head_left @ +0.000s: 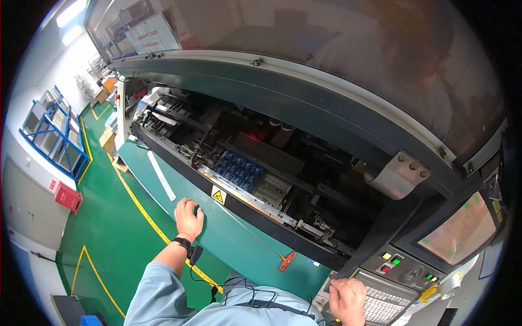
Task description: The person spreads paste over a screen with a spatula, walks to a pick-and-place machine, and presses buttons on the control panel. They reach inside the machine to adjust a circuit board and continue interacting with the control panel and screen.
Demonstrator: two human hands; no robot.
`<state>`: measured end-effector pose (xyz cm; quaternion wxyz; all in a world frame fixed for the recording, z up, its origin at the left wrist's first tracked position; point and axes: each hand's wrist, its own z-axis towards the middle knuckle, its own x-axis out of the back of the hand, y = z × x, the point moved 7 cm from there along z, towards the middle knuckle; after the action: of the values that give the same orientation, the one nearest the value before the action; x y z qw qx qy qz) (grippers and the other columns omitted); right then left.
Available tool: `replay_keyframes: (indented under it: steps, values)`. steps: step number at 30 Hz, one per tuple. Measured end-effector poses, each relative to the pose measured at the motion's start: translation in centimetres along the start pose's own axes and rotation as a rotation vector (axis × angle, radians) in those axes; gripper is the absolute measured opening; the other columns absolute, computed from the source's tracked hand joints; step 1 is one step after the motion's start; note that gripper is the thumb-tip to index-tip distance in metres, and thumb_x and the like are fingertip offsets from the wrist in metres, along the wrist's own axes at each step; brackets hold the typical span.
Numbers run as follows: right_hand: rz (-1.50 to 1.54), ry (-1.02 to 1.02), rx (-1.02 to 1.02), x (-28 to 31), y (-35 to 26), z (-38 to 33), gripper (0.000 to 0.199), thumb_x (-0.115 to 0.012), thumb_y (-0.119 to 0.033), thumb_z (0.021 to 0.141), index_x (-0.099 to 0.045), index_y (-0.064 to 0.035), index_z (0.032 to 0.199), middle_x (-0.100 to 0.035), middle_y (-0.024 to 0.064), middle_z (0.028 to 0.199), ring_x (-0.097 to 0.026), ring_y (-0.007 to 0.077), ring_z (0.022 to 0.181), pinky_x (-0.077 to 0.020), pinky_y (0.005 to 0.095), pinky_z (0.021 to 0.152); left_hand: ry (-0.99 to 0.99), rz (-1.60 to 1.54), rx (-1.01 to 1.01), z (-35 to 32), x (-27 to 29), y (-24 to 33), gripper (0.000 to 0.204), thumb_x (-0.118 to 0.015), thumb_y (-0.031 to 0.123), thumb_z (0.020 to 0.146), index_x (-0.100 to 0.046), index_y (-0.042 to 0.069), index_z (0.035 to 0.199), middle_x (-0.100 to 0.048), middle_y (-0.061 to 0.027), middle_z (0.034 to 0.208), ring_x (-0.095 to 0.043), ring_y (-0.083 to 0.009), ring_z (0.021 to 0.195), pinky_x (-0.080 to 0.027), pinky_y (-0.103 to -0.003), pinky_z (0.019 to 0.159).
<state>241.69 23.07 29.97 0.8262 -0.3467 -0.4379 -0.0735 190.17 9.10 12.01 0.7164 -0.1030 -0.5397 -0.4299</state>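
Observation:
My left hand [188,218] is over the green work ledge [228,247] in front of a machine, its fingers loosely bent and nothing seen in them. A dark patch beside its fingertips is too small to make out. Just beyond that hand lies a long white strip [161,176]. My right hand [348,300] is at the left edge of a grey keyboard [383,301], fingers loosely curled and holding nothing I can see. A T-handled driver with a red-orange handle [287,261] lies on the ledge between my hands.
Inside the open machine, a blue circuit board panel [238,170] sits beside a perforated metal plate [272,191], behind a metal rail. The raised cover [304,43] hangs above. At right are coloured buttons [396,261] and a screen [459,228]. A blue rack [57,133] stands far left.

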Motion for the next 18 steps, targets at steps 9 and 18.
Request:
replay_keyframes:
  steps: [9,18]
  values:
    - [-0.023,-0.023,0.027,0.1,-1.6,0.8,0.016,-0.075,-0.004,0.088,-0.071,-0.0054,0.103,-0.073,0.0164,0.097,-0.070,0.0394,0.088,-0.0565,0.0487,0.077,0.022,-0.006,-0.010,0.2,-0.2,-0.1,0.025,-0.075,0.018,0.086,-0.068,0.009,0.109,-0.062,-0.0154,0.130,-0.054,-0.0379,0.132,-0.041,-0.053,0.114]
    - [0.021,-0.231,0.036,-3.1,-3.8,2.1,0.024,-0.077,-0.006,0.087,-0.074,-0.0037,0.111,-0.075,0.0131,0.103,-0.072,0.0305,0.091,-0.0571,0.0437,0.079,0.014,-0.001,-0.012,0.2,0.1,0.2,0.025,-0.074,0.015,0.087,-0.066,0.009,0.109,-0.061,-0.0170,0.132,-0.054,-0.0395,0.132,-0.041,-0.053,0.112]
